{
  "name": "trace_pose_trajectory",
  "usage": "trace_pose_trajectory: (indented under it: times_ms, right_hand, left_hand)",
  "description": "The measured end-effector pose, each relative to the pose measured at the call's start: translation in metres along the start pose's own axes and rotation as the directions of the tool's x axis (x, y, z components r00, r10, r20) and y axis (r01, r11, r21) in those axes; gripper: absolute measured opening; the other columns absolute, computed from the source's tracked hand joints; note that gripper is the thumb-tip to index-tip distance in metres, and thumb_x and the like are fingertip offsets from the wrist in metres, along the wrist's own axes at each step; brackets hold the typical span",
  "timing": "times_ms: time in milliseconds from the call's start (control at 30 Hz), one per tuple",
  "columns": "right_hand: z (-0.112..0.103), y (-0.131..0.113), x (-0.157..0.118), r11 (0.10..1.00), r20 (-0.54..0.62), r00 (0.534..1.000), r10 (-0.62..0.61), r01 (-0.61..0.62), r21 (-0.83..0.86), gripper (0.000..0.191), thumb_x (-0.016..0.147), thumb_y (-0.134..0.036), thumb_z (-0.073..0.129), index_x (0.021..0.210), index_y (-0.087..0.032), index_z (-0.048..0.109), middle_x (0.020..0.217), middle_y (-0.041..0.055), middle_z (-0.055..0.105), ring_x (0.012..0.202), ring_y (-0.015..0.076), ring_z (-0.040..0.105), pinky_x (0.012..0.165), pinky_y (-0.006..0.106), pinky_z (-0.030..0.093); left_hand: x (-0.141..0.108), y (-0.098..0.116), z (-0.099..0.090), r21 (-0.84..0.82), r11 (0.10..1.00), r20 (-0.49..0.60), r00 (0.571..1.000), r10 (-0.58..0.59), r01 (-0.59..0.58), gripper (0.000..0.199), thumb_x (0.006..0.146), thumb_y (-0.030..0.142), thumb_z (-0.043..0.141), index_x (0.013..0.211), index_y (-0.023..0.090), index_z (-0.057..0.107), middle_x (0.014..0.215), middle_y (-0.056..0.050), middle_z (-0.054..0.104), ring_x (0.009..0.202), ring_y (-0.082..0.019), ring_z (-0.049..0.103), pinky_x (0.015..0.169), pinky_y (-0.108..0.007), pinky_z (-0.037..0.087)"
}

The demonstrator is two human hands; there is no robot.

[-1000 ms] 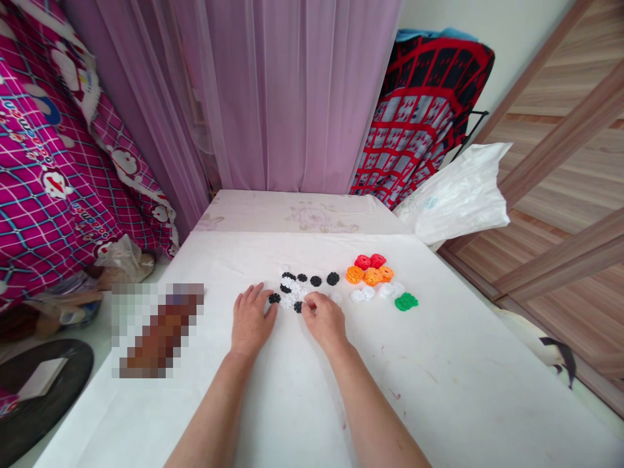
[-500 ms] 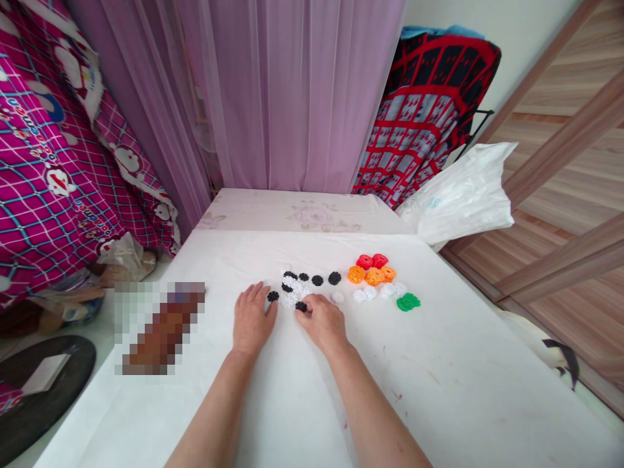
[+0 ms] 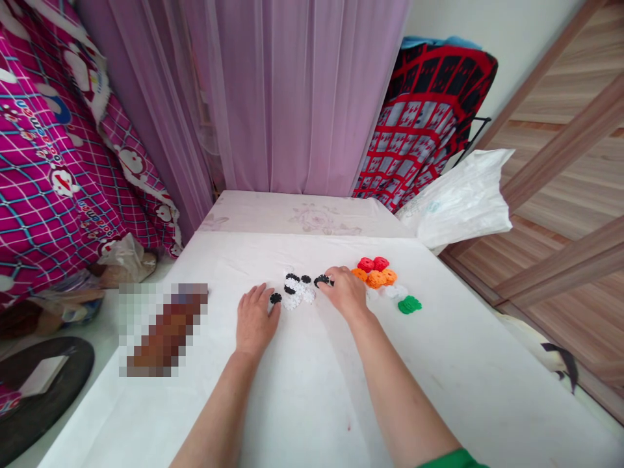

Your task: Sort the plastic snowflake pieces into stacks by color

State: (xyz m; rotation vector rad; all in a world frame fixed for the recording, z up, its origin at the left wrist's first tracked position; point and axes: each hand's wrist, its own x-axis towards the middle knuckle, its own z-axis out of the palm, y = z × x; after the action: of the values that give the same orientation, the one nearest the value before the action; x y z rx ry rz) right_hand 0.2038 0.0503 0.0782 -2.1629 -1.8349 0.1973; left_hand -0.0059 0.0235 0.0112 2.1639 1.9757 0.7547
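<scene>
My left hand (image 3: 255, 320) lies on the white table, its fingers spread. A black notched disc (image 3: 275, 298) sits between its thumb and forefinger. My right hand (image 3: 347, 291) pinches a black disc (image 3: 322, 279) over the table, and part of another black piece shows under its fingers. Between the hands is a loose cluster of white discs (image 3: 308, 294), with black discs (image 3: 291, 285) among them and a single black disc (image 3: 306, 279) beside it.
Right of my right hand lie orange discs (image 3: 376, 279), red discs (image 3: 381, 263), pale discs (image 3: 396, 291) and green discs (image 3: 409, 305). A white plastic bag (image 3: 458, 201) is at the table's back right corner. A blurred-out object (image 3: 168, 331) is at the left.
My right hand has moved right and slightly away from me, from the white cluster to the black discs beside the orange ones. My left hand has stayed almost in place.
</scene>
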Motion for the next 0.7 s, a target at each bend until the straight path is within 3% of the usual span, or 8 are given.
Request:
trace_pose_trajectory:
  times_ms: [200, 700]
  right_hand:
    - [0.004, 0.008, 0.019, 0.986, 0.048, 0.992, -0.114, 0.119, -0.114, 0.022, 0.079, -0.033, 0.064, 0.097, -0.023, 0.071, 0.103, 0.0060, 0.062, 0.096, 0.0204, 0.057, 0.082, 0.031, 0.037]
    - [0.013, 0.014, 0.021, 0.982, 0.050, 0.986, -0.159, 0.163, -0.099, 0.025, 0.082, -0.034, 0.062, 0.104, -0.025, 0.070, 0.111, 0.0064, 0.061, 0.104, 0.0228, 0.053, 0.087, 0.034, 0.035]
  left_hand:
    - [0.000, 0.000, 0.001, -0.012, 1.000, -0.026, 1.000, 0.010, -0.010, 0.035, 0.087, 0.030, 0.052, 0.119, 0.020, 0.063, 0.136, -0.011, 0.058, 0.130, -0.029, 0.048, 0.111, -0.049, 0.033]
    - [-0.001, -0.001, 0.002, -0.015, 1.000, -0.025, 1.000, 0.014, -0.014, 0.035, 0.087, 0.030, 0.052, 0.118, 0.021, 0.063, 0.136, -0.011, 0.059, 0.130, -0.029, 0.048, 0.111, -0.050, 0.033]
